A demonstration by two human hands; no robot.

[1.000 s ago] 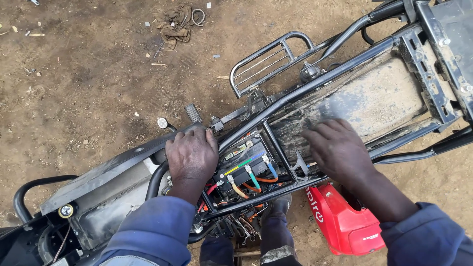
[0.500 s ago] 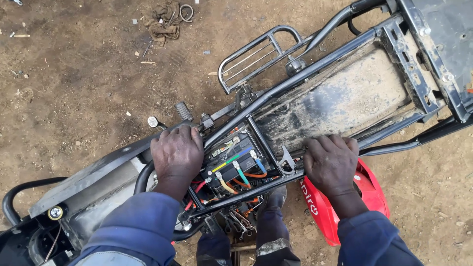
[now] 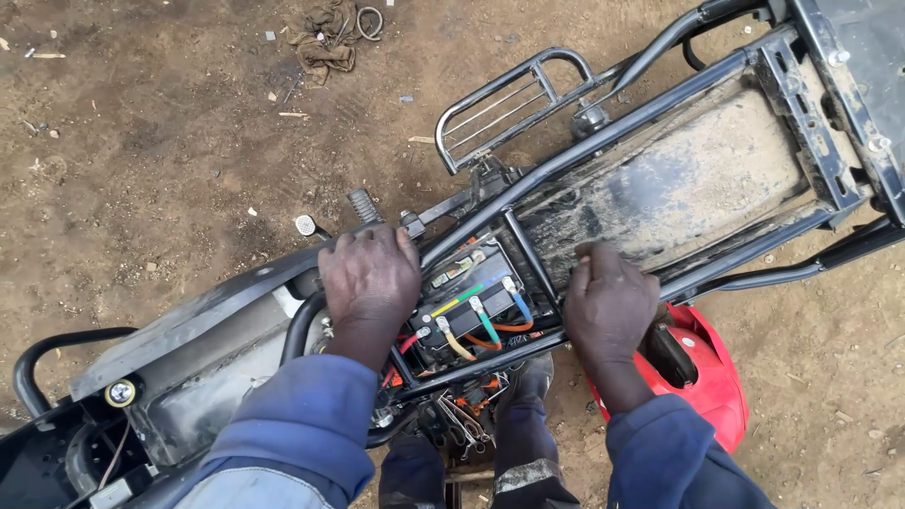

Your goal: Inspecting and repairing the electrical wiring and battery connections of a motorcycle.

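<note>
Head view: stripped motorcycle frame on dirt.
Left hand: fingers curled over frame tube.
Right hand: closed on lower rail.
Risk: snagged wires (exposed between hands).

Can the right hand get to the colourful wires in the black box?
Probably yes. The right hand rests on the black frame rail right beside the colourful wires, which lie uncovered, with only a thin crossbar between them.
</note>
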